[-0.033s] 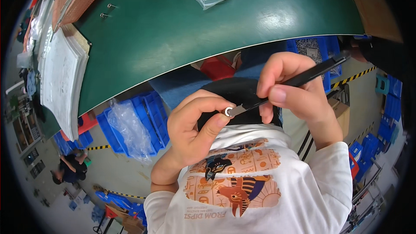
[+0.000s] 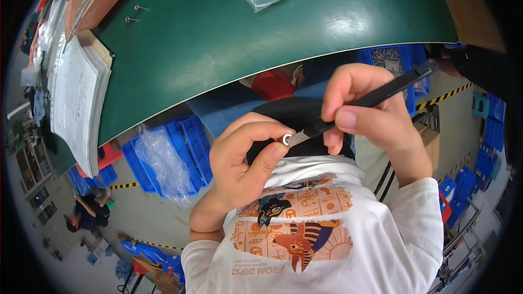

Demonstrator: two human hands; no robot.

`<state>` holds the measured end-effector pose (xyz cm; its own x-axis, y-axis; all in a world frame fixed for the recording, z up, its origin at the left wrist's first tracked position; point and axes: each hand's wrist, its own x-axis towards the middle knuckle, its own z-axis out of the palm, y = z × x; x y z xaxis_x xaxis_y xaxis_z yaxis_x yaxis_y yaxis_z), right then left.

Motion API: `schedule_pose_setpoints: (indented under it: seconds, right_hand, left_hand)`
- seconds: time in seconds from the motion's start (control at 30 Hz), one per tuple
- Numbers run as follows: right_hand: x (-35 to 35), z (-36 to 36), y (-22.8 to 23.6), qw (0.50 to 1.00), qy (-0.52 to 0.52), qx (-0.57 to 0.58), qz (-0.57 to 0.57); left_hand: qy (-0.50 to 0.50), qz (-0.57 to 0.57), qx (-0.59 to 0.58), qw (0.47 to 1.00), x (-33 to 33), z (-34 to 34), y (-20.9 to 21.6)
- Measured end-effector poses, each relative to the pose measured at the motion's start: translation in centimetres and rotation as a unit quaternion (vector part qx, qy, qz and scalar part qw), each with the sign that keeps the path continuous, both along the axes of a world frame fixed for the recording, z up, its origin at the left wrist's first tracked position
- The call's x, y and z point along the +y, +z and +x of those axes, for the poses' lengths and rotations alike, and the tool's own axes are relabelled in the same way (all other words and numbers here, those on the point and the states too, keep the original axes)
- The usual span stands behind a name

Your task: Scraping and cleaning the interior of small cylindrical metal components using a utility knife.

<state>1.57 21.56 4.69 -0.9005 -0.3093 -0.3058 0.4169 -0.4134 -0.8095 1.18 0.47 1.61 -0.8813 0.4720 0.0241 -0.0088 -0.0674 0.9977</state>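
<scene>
My left hand [image 2: 246, 155] pinches a small metal cylinder [image 2: 286, 139] between thumb and forefinger, its round, bright end facing right. In my right hand [image 2: 373, 111] is a black utility knife [image 2: 381, 93], slanting up to the right. The knife's short blade [image 2: 298, 138] meets the rim of the cylinder; whether its tip goes inside I cannot tell. Both hands are held above my lap, in front of the bench edge. Most of the cylinder is hidden by my left fingers.
On the green bench [image 2: 218, 49] lie an open plastic bag [image 2: 256, 0] of metal cylinders, two screws [image 2: 135, 13] and a stack of papers [image 2: 81, 100]. Blue bins [image 2: 169, 155] stand below on the left, another bin [image 2: 417, 57] at right. A person [image 2: 92, 209] is far left.
The utility knife has tilted very slightly at the cylinder's rim, with a small shift of my right fingers. My left hand stays in place.
</scene>
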Motion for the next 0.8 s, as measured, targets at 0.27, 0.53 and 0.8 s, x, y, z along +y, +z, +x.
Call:
schedule_pose_setpoints:
  seconds: [0.27, 0.53, 0.8]
  right_hand:
    - [0.2, -2.4, 0.5, 0.99, 0.065, -0.11, 0.064]
    - [-0.3, -3.3, -0.7, 0.988, 0.123, -0.084, 0.051]
    - [-1.4, -3.2, -1.1, 0.987, 0.146, -0.027, 0.061]
  left_hand:
    - [-0.016, -0.111, 0.173, 0.979, 0.2, -0.3, 0.1]
    - [-0.124, -0.112, 0.112, 0.98, -0.5, -0.9, 0.5]
    - [-0.182, -0.04, -0.049, 0.981, -0.8, -0.7, 0.0]
